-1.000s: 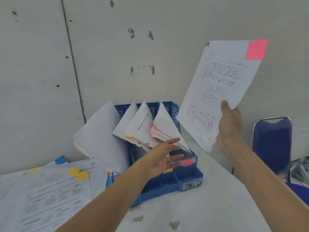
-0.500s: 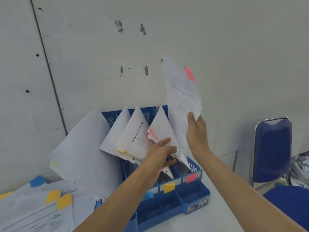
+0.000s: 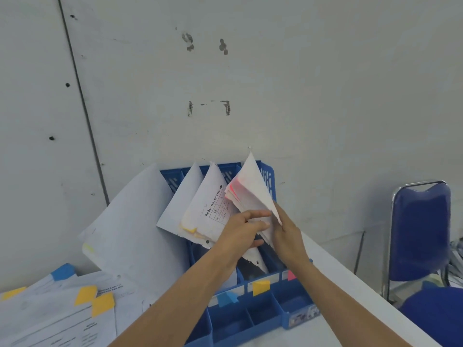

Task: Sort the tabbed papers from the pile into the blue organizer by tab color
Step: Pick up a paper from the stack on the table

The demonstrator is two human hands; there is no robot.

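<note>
The blue organizer (image 3: 268,314) stands against the wall with papers leaning in its slots. Coloured labels mark the slot fronts: blue (image 3: 226,298), yellow (image 3: 261,287) and pink (image 3: 291,275). My right hand (image 3: 288,236) holds the pink-tabbed paper (image 3: 253,186) down in the rightmost slot, against the other pink-tabbed sheets. My left hand (image 3: 240,231) reaches into the same slot, fingers extended along those sheets, parting them from the yellow-tabbed stack (image 3: 213,214). The pile of tabbed papers (image 3: 57,314) lies at the lower left.
A grey wall (image 3: 250,83) rises right behind the organizer. A blue chair (image 3: 421,231) stands at the right beyond the white table's edge (image 3: 370,294). Large white sheets (image 3: 132,221) lean out of the organizer's left slots over the pile.
My right hand brought the pink-tabbed paper from high at the right down into the rightmost slot. My left hand moved up into the slot against the sheets.
</note>
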